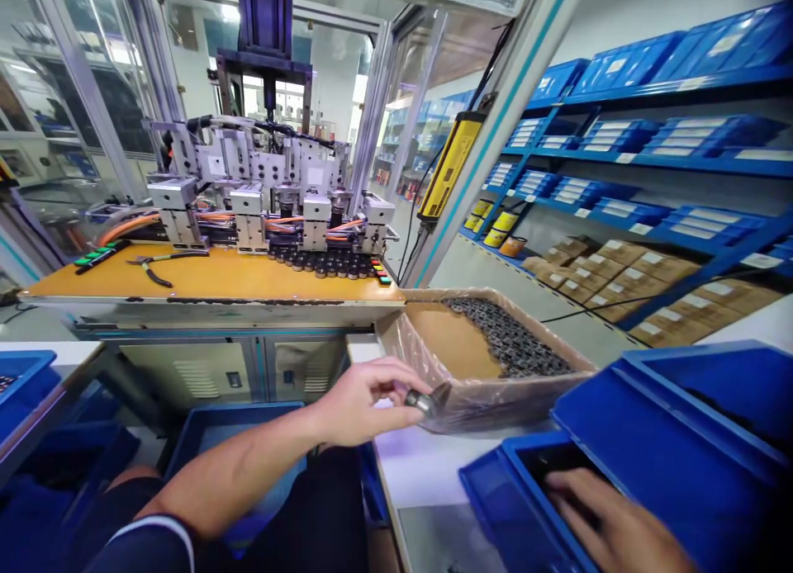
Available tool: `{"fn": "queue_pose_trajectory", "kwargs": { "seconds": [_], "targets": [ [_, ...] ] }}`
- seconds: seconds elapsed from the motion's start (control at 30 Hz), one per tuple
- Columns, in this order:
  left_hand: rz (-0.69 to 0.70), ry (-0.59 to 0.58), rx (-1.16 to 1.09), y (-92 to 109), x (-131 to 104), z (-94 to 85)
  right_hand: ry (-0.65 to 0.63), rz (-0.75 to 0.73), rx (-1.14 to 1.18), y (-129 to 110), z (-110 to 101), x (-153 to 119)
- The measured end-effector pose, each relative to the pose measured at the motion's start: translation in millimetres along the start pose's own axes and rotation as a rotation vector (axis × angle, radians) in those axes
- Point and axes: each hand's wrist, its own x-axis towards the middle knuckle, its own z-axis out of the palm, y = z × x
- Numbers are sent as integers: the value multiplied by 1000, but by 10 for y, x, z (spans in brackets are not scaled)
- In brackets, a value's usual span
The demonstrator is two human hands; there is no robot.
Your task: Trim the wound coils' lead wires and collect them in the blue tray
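Observation:
My left hand [365, 400] is closed, pinching a small round metal part [421, 402] between thumb and fingers, in front of the near wall of a plastic-lined carton [489, 404]. The part looks silver and dark, and a blurred dark piece sticks out on its right side. My right hand [610, 519] reaches into a blue bin [496, 482] at the lower right. Its thumb and forefinger are stretched out and apart, and the bin's dark inside hides whatever lies near the fingertips.
Dark small parts [514, 338] fill the carton's right side. Ahead stands a machine [248, 201] with an orange worktop [105, 280], holding pliers [154, 269] and rows of black cylinders [328, 264]. Another blue bin [619, 408] stands at right, near blue shelving [619, 94].

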Motion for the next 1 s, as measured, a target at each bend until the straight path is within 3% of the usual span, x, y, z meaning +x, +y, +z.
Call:
{"fn": "queue_pose_trajectory", "kwargs": {
  "seconds": [0.07, 0.17, 0.27, 0.37, 0.5, 0.73, 1.0],
  "targets": [
    [-95, 82, -154, 63, -376, -109, 184, -29, -66, -300, -218, 226],
    [-153, 131, -278, 155, -674, -168, 230, -24, -23, -948, -455, 557],
    [-122, 125, -322, 233, -772, -141, 250, -153, 171, -1577, -461, 729],
    [-141, 109, -351, 260, -816, -73, 212, -202, 367, -1957, -328, 679],
    [-237, 97, -465, 202, -856, 65, 199, -189, 483, -2081, -219, 513],
    [-357, 34, -532, 139, -817, 354, 225, -172, 530, -2089, -274, 498],
    [-371, 48, -533, 136, -787, 466, 263, -163, 552, -2071, -246, 484]
  ]
}}
